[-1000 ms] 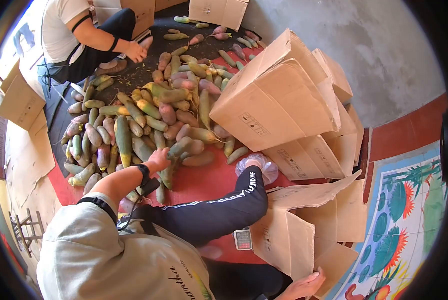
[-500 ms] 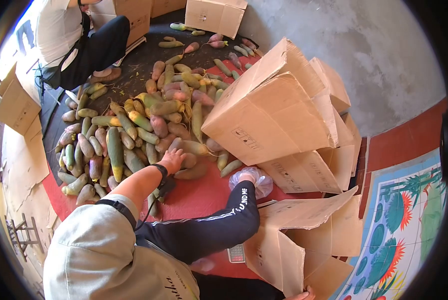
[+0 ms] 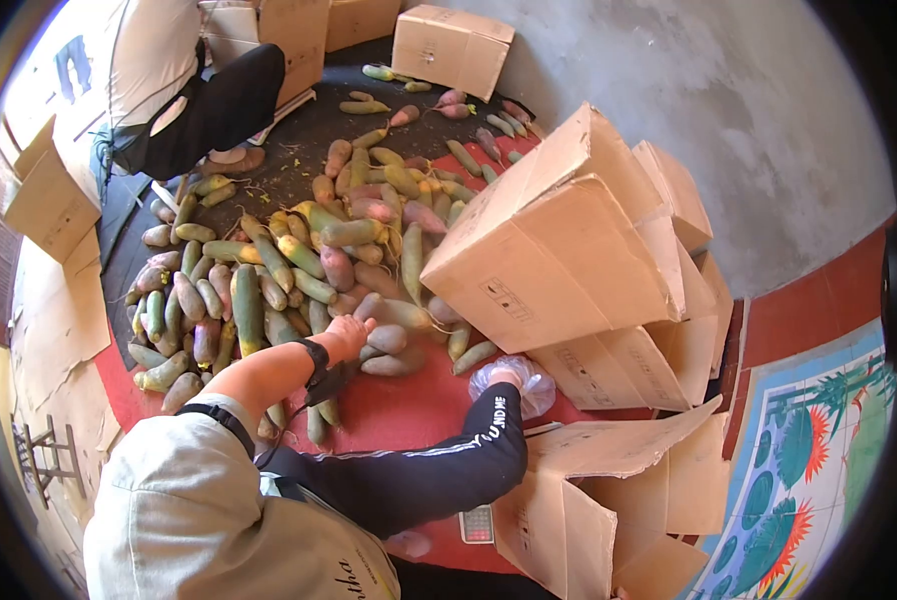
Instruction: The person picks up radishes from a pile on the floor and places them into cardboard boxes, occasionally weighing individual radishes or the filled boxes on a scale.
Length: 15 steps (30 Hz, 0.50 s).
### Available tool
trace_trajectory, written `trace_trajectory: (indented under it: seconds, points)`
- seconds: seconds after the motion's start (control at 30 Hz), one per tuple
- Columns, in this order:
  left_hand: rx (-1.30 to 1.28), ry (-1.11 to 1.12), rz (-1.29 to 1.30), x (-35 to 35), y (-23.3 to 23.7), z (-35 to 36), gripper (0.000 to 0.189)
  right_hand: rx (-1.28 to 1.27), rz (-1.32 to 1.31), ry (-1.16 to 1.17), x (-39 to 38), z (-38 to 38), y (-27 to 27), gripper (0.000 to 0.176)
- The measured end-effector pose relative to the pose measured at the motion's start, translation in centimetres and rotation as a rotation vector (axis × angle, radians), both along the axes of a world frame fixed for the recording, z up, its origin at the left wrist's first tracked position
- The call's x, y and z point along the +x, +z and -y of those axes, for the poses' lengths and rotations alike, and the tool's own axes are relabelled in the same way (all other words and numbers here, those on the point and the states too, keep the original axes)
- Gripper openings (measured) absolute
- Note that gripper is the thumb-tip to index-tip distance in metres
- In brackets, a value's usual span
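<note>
Radishes (image 3: 250, 310), green and purplish roots heaped on the black sheet (image 3: 314, 120) and red floor covering (image 3: 419, 400), lie in front of you, most of them packed against one another. Your left hand (image 3: 347, 335) is at the near right edge of the heap, palm down, with its fingers at the end of a purplish root (image 3: 369, 306); two more, one of them a rounded root (image 3: 389, 339), lie just beside it. Its fingers look slightly bent, but whether they grip is not clear. Only a sliver of your right hand (image 3: 621, 593) shows at the bottom border by the open carton (image 3: 559, 500), so its state cannot be told. The step in hand appears to be reaching for or sorting single roots; a sound hold would call for closing the fingers round the thick middle of one and lifting it clear of its neighbours. Beside your plastic-wrapped foot (image 3: 529, 388) stand further cartons, the nearest a tilted carton (image 3: 549, 255); a small device with keys (image 3: 477, 524) lies against the open one. Upper left, another person (image 3: 209, 120) crouches beyond the heap, hands out of view
</note>
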<state>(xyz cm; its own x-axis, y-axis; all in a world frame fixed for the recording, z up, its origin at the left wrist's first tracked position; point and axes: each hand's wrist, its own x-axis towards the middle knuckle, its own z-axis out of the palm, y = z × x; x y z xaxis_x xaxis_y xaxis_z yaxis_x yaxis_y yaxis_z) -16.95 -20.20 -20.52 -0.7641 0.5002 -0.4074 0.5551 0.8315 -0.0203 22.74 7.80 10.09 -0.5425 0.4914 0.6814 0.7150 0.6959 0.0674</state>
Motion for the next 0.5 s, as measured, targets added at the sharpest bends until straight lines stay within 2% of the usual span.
trace_trajectory:
  seconds: [0.03, 0.1, 0.23, 0.3, 0.5]
  points:
    - [0.017, -0.004, 0.039, 0.0, -0.2, 0.4, 0.05, -0.003, -0.008, 0.014, -0.1, 0.0, 0.0, 0.041]
    - [0.141, -0.021, 0.014, 0.4, 0.2, 1.5, 0.056, 0.038, 0.007, -0.002, -0.2, 0.0, 0.1, 0.042]
    - [0.046, -0.107, 0.131, 0.5, 1.6, 2.4, 0.058, 0.051, 0.029, -0.025, 0.5, -0.5, -0.3, 0.04]
    - [-0.017, -0.06, 0.323, 0.7, 2.8, 2.5, 0.055, 0.061, 0.025, -0.014, 0.6, -0.6, -0.3, 0.04]
    - [0.123, -0.126, 0.283, 3.4, 3.4, 2.8, 0.055, 0.053, 0.037, 0.021, 0.4, 0.4, 0.4, 0.034]
